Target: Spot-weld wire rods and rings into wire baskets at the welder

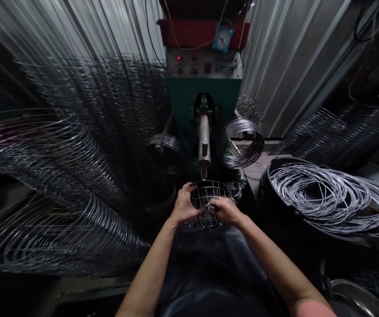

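Observation:
A round wire basket [212, 190] is in front of me, just below the metal electrode arm [204, 141] of a green machine. My left hand [186, 204] grips the basket's left side, thumb toward the inside and fingers over the rim. On the right side, my right hand [222, 208] is closed at the basket's near edge, fingers curled on the wire. The basket's lower part is dark and partly hidden by my hands.
Tall stacks of wire rings [100, 163] crowd the left. Wire coils hang beside the machine [182, 99], one of them on the right [243, 141]. A black tub [265, 185] of wire rings [328, 198] stands at right. A blue clock [223, 37] hangs above.

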Action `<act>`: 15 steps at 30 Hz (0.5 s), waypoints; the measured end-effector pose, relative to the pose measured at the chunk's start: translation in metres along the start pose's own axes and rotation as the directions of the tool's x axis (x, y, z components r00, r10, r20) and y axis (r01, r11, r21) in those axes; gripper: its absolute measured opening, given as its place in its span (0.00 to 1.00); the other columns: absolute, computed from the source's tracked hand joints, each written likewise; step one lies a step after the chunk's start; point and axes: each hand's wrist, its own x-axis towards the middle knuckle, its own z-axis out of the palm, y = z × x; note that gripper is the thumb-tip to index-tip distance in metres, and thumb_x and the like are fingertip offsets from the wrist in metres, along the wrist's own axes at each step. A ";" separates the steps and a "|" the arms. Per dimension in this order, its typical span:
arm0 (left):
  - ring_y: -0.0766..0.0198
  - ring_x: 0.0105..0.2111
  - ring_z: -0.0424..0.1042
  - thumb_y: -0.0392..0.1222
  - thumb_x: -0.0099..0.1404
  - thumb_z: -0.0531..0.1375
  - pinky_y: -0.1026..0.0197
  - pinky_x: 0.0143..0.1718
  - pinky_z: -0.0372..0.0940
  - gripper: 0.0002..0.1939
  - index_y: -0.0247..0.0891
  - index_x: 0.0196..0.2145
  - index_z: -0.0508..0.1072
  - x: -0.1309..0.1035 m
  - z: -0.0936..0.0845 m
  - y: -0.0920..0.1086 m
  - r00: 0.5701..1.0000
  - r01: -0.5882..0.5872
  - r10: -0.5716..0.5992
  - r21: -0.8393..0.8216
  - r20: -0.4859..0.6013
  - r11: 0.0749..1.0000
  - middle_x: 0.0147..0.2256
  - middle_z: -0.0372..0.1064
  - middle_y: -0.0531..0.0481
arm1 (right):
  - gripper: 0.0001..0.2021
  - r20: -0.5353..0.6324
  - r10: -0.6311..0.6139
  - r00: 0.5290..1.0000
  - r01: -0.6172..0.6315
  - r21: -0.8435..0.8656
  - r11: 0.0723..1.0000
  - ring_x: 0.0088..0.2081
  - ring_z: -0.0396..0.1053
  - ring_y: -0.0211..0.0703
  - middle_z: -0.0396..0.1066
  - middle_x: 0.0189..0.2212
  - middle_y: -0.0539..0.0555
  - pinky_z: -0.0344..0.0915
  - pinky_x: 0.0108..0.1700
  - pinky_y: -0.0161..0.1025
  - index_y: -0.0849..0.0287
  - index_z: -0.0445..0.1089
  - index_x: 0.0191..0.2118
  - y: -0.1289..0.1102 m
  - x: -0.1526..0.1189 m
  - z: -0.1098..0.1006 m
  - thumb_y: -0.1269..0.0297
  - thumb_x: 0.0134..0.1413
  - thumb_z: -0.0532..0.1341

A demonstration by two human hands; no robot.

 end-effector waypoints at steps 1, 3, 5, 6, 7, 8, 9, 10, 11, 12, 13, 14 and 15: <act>0.44 0.60 0.53 0.44 0.40 0.69 0.43 0.60 0.50 0.43 0.34 0.53 0.60 0.001 0.001 -0.001 1.000 -0.007 0.007 -0.008 0.000 1.000 0.58 0.53 0.35 | 0.05 -0.014 -0.006 1.000 0.006 -0.013 1.000 0.34 0.71 0.38 0.74 0.31 0.53 0.63 0.35 0.31 0.59 0.74 0.36 0.002 0.001 0.002 0.68 0.53 0.62; 0.44 0.60 0.53 0.44 0.40 0.69 0.42 0.60 0.50 0.43 0.34 0.54 0.60 0.003 0.003 -0.004 1.000 -0.023 0.022 -0.027 -0.006 0.999 0.58 0.53 0.34 | 0.04 -0.042 -0.031 0.999 0.030 -0.036 0.999 0.32 0.71 0.38 0.74 0.30 0.53 0.62 0.34 0.31 0.59 0.73 0.35 0.005 0.002 0.005 0.69 0.53 0.62; 0.43 0.60 0.53 0.43 0.40 0.69 0.39 0.59 0.50 0.43 0.35 0.54 0.60 0.005 0.004 -0.008 0.999 -0.038 0.038 -0.040 -0.018 0.998 0.58 0.54 0.35 | 0.03 -0.072 -0.061 0.996 0.057 -0.055 0.997 0.31 0.71 0.38 0.74 0.29 0.53 0.62 0.33 0.31 0.59 0.73 0.35 0.009 0.003 0.008 0.69 0.53 0.62; 0.42 0.60 0.53 0.43 0.40 0.70 0.38 0.59 0.50 0.43 0.36 0.54 0.60 0.006 0.005 -0.011 0.999 -0.043 0.042 -0.043 -0.027 0.998 0.58 0.54 0.35 | 0.03 -0.086 -0.072 0.994 0.066 -0.063 0.996 0.31 0.71 0.38 0.73 0.29 0.52 0.61 0.33 0.31 0.58 0.73 0.35 0.010 0.004 0.009 0.69 0.53 0.62; 0.42 0.60 0.53 0.42 0.40 0.70 0.37 0.59 0.50 0.43 0.37 0.53 0.60 0.008 0.005 -0.012 0.998 -0.045 0.043 -0.044 -0.037 0.998 0.58 0.54 0.35 | 0.03 -0.098 -0.079 0.992 0.072 -0.072 0.995 0.31 0.71 0.38 0.73 0.29 0.52 0.61 0.33 0.31 0.58 0.72 0.35 0.012 0.006 0.009 0.69 0.53 0.62; 0.42 0.60 0.53 0.42 0.40 0.70 0.37 0.59 0.50 0.42 0.37 0.53 0.61 0.010 0.006 -0.014 0.998 -0.043 0.041 -0.045 -0.045 0.998 0.58 0.54 0.35 | 0.03 -0.106 -0.083 0.991 0.074 -0.081 0.994 0.31 0.71 0.38 0.73 0.29 0.52 0.61 0.33 0.31 0.57 0.72 0.35 0.013 0.008 0.010 0.69 0.53 0.62; 0.42 0.60 0.53 0.42 0.39 0.70 0.37 0.59 0.50 0.43 0.37 0.53 0.61 0.012 0.006 -0.016 0.998 -0.041 0.039 -0.047 -0.052 0.998 0.58 0.54 0.35 | 0.03 -0.111 -0.084 0.990 0.074 -0.090 0.993 0.32 0.71 0.38 0.73 0.30 0.52 0.62 0.33 0.31 0.57 0.72 0.35 0.014 0.010 0.010 0.69 0.53 0.62; 0.42 0.60 0.53 0.42 0.39 0.70 0.38 0.59 0.50 0.43 0.37 0.53 0.61 0.015 0.006 -0.017 0.998 -0.039 0.036 -0.051 -0.059 0.998 0.58 0.54 0.35 | 0.03 -0.113 -0.081 0.990 0.070 -0.098 0.993 0.32 0.71 0.39 0.74 0.30 0.52 0.62 0.33 0.31 0.57 0.72 0.35 0.015 0.013 0.009 0.69 0.53 0.62; 0.42 0.60 0.53 0.42 0.39 0.70 0.38 0.59 0.50 0.43 0.37 0.53 0.61 0.018 0.006 -0.019 0.997 -0.038 0.034 -0.058 -0.064 0.998 0.58 0.53 0.35 | 0.03 -0.114 -0.075 0.991 0.063 -0.104 0.993 0.32 0.71 0.39 0.74 0.30 0.53 0.62 0.34 0.31 0.57 0.72 0.35 0.016 0.016 0.008 0.69 0.53 0.62; 0.42 0.60 0.53 0.41 0.38 0.70 0.38 0.59 0.50 0.43 0.37 0.53 0.61 0.021 0.006 -0.020 0.997 -0.039 0.034 -0.066 -0.069 0.997 0.58 0.53 0.36 | 0.03 -0.111 -0.066 0.992 0.054 -0.110 0.993 0.33 0.71 0.39 0.74 0.31 0.53 0.62 0.34 0.31 0.57 0.72 0.35 0.016 0.020 0.006 0.69 0.53 0.62; 0.43 0.60 0.54 0.41 0.38 0.70 0.39 0.59 0.51 0.43 0.38 0.53 0.61 0.024 0.006 -0.021 0.997 -0.040 0.034 -0.076 -0.072 0.996 0.58 0.54 0.37 | 0.03 -0.106 -0.057 0.993 0.044 -0.114 0.992 0.33 0.72 0.39 0.74 0.31 0.53 0.62 0.34 0.31 0.58 0.73 0.34 0.016 0.023 0.005 0.69 0.53 0.63; 0.43 0.60 0.54 0.41 0.38 0.70 0.40 0.59 0.51 0.43 0.38 0.52 0.62 0.027 0.006 -0.022 0.997 -0.041 0.035 -0.085 -0.073 0.996 0.58 0.54 0.37 | 0.03 -0.098 -0.048 0.994 0.036 -0.115 0.993 0.34 0.72 0.40 0.74 0.31 0.53 0.62 0.35 0.31 0.58 0.73 0.35 0.016 0.025 0.004 0.69 0.52 0.63; 0.44 0.59 0.54 0.41 0.38 0.70 0.41 0.59 0.52 0.42 0.39 0.52 0.62 0.029 0.006 -0.023 0.997 -0.041 0.034 -0.095 -0.070 0.995 0.57 0.55 0.38 | 0.03 -0.094 -0.038 0.995 0.027 -0.115 0.993 0.35 0.72 0.40 0.74 0.32 0.53 0.62 0.35 0.31 0.58 0.73 0.35 0.015 0.027 0.003 0.69 0.52 0.63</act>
